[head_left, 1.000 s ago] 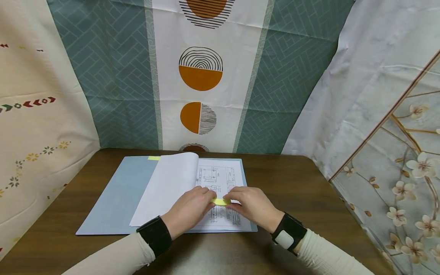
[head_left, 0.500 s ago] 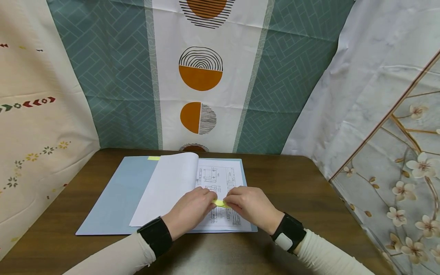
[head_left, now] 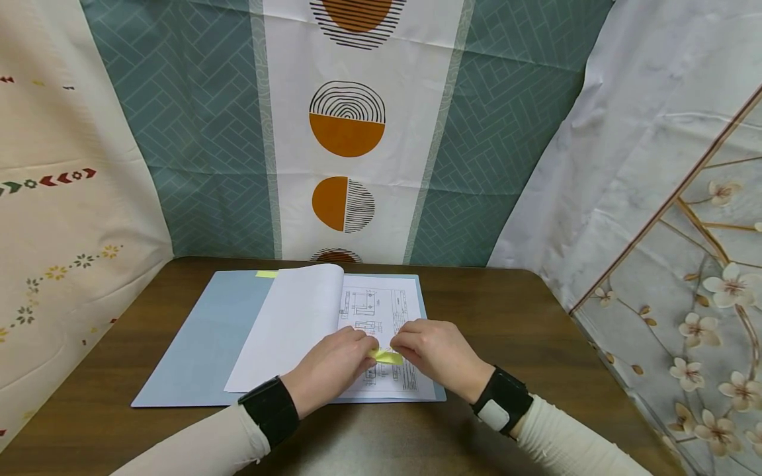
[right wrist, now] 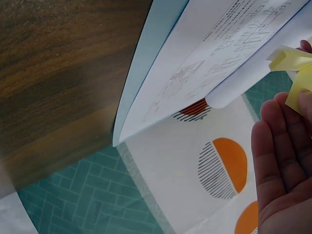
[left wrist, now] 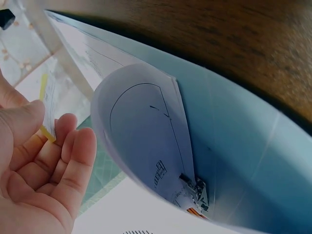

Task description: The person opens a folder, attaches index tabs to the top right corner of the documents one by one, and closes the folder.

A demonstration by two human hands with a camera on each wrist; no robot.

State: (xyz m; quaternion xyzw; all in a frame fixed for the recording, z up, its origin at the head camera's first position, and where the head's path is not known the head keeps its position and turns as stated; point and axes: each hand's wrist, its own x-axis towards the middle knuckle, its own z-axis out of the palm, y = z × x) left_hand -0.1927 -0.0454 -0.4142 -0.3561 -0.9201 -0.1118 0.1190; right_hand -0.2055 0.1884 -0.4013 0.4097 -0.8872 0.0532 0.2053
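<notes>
A blue folder (head_left: 196, 357) lies spread on the table, with a page printed with technical drawings (head_left: 389, 301) on its right side. A turned white sheet (head_left: 292, 317) curls over to the left. Above the drawings, my left hand (head_left: 333, 363) pinches yellow sticky notes (head_left: 388, 357) between thumb and fingers; their pale side shows in the left wrist view. Opposite it, my right hand (head_left: 437, 350) pinches a yellow sticky note (right wrist: 296, 95) under its thumb. Whether that note is joined to the ones in my left hand cannot be told.
A yellow tab (head_left: 266, 274) sticks out at the folder's top edge. In the left wrist view a shiny metal clip (left wrist: 196, 191) sits at the folder's fold. Brown wooden table (head_left: 494, 311) surrounds the folder, and patterned cloths (head_left: 506, 132) hang behind and beside it.
My right hand has shifted slightly up and to the right, its fingers lifting from the yellow sticky notes. More of the yellow strip shows, now tilted. Folder and pages stay put.
</notes>
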